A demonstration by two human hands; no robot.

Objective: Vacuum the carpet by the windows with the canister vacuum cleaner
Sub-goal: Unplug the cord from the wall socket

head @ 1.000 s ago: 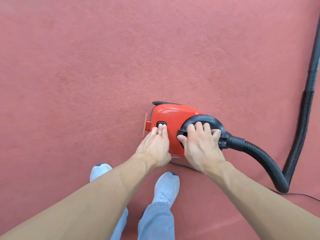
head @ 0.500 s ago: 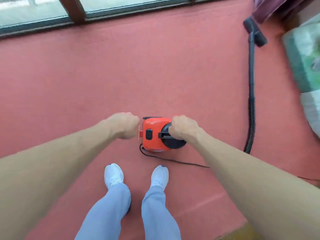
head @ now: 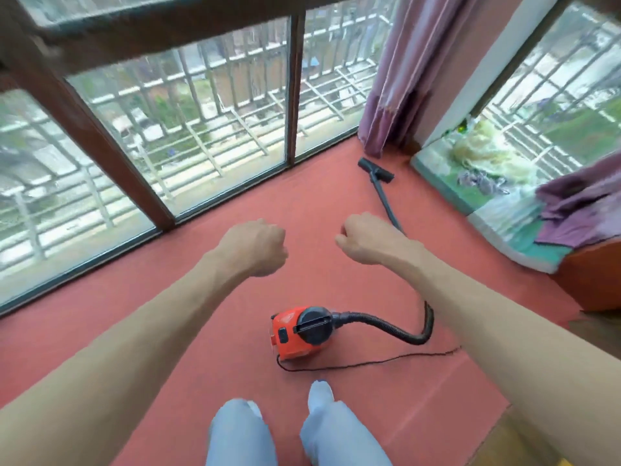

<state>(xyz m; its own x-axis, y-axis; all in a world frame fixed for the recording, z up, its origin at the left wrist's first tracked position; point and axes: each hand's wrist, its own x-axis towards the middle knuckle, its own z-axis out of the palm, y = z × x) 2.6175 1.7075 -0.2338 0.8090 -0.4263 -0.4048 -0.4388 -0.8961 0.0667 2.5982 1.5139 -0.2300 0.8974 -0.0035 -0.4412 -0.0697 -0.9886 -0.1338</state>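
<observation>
The step in hand, as I judge it, is going for the wand so sweeping can begin along the glass. To do it well, the left hand (head: 253, 247) should be kept free to steady or shift the canister (head: 295, 334), and the right hand (head: 364, 238) should take the wand (head: 383, 196) high up, near where the hose (head: 386, 326) joins it. The hose should be lifted with some slack so the canister is not jerked over, and the feet kept off the cord (head: 369, 363).

Both hands hang in the air with the fingers curled in against the palms, gripping nothing; only the backs show, so how tightly they close I cannot tell.

The windows (head: 208, 105) run beyond and to the left of the left fingers, with the red carpet (head: 134, 314) below them. The canister stands on the carpet beneath and nearer the body than both sets of fingers, between the forearms and touched by neither. Its hose loops away under the right forearm. The wand lies on the floor just beyond the right fingers and runs up to the floor head (head: 375, 169), well past them, by the curtain (head: 403, 62). Bedding (head: 504, 210) lies further right.
</observation>
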